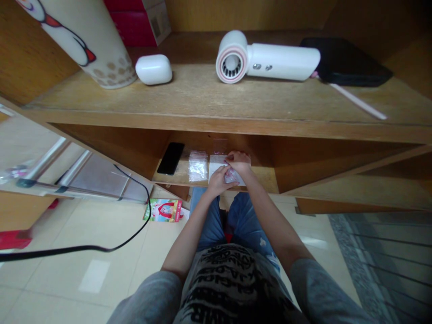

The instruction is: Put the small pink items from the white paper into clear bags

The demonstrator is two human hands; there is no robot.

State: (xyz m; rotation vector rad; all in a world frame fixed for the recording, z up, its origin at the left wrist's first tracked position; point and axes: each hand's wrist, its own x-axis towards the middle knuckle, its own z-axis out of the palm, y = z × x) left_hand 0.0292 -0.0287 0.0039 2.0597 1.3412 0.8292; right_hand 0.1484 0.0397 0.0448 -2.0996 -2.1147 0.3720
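Observation:
Low in the shelf compartment, both my hands are close together over a white sheet (213, 164). My left hand (218, 181) has its fingers curled and its thumb at a small clear plastic bag (231, 175). Just beyond it, my right hand (239, 162) bends over the same bag, its fingertips pinched at the upper edge. Fine details of the bag and whatever is in it are too small to tell. Left of the sheet lies a stack of clear plastic bags (197, 166).
A black phone (171, 158) lies at the compartment's left. On the upper shelf (189, 101) are a drink cup (101, 49), a white earbud case (154, 69), a white handheld fan (270, 60) and a black pouch (351, 63). A black cable (84, 248) hangs at the left.

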